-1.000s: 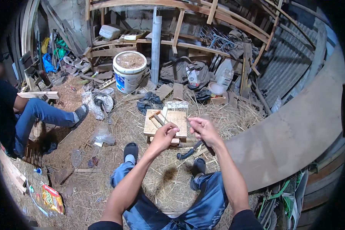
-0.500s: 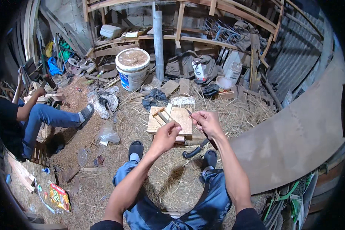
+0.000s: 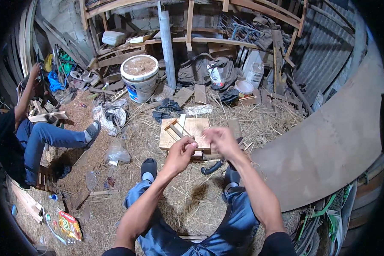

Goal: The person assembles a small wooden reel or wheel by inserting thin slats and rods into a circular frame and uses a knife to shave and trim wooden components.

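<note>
My left hand (image 3: pixel 180 154) is pinched closed in front of a low wooden block (image 3: pixel 199 124); whatever sits between its fingertips is too small to make out. Just to the right, my right hand (image 3: pixel 222 143) is smeared by motion, its fingers curled round a slim dark knife that barely shows now but is clearer in the earlier frame. On the block lies a small wooden frame-like tool (image 3: pixel 173 126) with a crossbar and thin rods. A tool with a curved black handle (image 3: pixel 211 169) rests on the straw by my right foot.
A person (image 3: pixel 34 132) sits at the left with one arm raised beside pieces of lumber. A white bucket (image 3: pixel 137 87) of shavings stands behind the block, and a plastic bag (image 3: pixel 117 151) lies left of it. A large brown sheet (image 3: pixel 324 145) curves along the right.
My right hand has moved slightly left and down, turning and blurring. My left hand stays pinched near the same spot. The view has shifted a little; the other person's arm has risen.
</note>
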`<state>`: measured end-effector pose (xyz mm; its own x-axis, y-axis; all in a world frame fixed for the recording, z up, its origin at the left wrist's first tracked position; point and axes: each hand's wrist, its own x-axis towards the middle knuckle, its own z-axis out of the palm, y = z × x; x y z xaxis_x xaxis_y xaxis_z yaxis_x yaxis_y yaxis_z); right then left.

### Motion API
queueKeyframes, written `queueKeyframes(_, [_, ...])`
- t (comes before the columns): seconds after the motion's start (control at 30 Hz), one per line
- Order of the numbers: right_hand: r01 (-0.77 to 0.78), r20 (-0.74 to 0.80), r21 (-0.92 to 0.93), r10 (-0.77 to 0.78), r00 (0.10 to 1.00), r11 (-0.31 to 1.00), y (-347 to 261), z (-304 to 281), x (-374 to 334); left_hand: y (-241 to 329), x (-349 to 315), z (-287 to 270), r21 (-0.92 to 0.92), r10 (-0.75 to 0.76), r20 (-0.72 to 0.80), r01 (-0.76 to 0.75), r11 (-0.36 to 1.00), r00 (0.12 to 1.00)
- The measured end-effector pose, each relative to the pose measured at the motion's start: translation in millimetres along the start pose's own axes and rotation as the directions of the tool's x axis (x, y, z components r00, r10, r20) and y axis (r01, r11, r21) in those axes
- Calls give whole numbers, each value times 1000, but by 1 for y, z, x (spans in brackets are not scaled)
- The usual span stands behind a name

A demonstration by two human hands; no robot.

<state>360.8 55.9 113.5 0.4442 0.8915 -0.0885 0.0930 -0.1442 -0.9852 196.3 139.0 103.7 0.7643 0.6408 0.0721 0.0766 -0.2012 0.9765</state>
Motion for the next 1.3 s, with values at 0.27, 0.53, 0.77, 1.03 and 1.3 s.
queueKeyframes(0.27, [43,-137,235,-11,991,971,-4,-34,-11,-2,-3,-14,-97,8,-6,-9,995,1000])
queueKeyframes(0.53, [11,142,317,-59,988,948,-11,7,-14,3,-7,-9,-31,45,20,-45,999,999])
queueKeyframes(0.77, [-10,216,262,-49,975,965,-4,7,-12,-3,-12,-17,-108,-7,117,20,994,993])
queueKeyframes(1.03, [-22,80,262,0,997,965,-14,-12,-9,-6,-10,-13,51,36,89,-41,998,995])
queueKeyframes(1.3, [43,-163,103,-26,986,994,-9,-17,-3,-3,-14,-18,41,48,82,-51,998,996])
